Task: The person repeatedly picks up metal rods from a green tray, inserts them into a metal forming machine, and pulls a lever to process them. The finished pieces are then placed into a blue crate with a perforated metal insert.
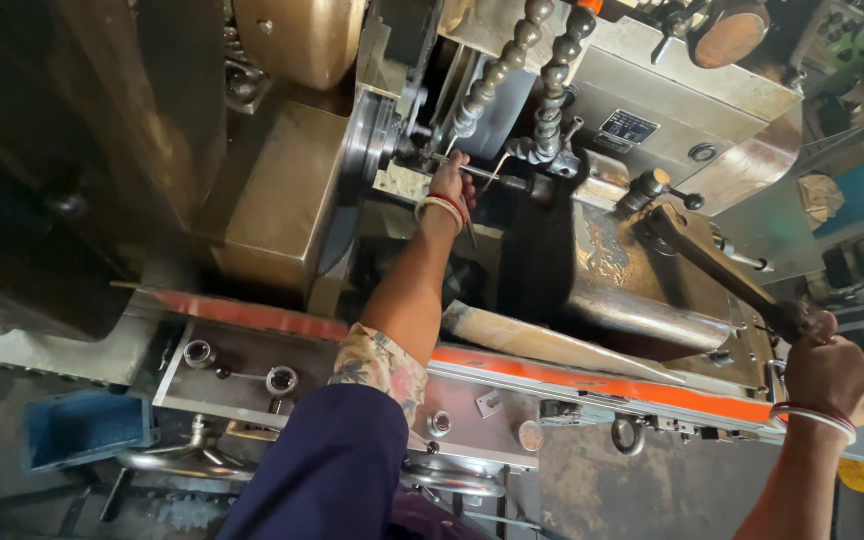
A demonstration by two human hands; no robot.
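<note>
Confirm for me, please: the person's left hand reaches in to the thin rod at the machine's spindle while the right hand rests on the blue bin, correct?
Not quite. In the head view the left hand does reach the thin rod, but the right hand grips the long dark lever handle, not the blue bin.

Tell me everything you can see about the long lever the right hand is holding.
The lever is a long, dark metal bar, worn and greasy-looking. It slants from a pivot on the machine's grey housing, near a small ball-tipped knob, down toward the lower right. The right hand is closed around its far end, hiding the grip. Nothing else touches it.
</note>
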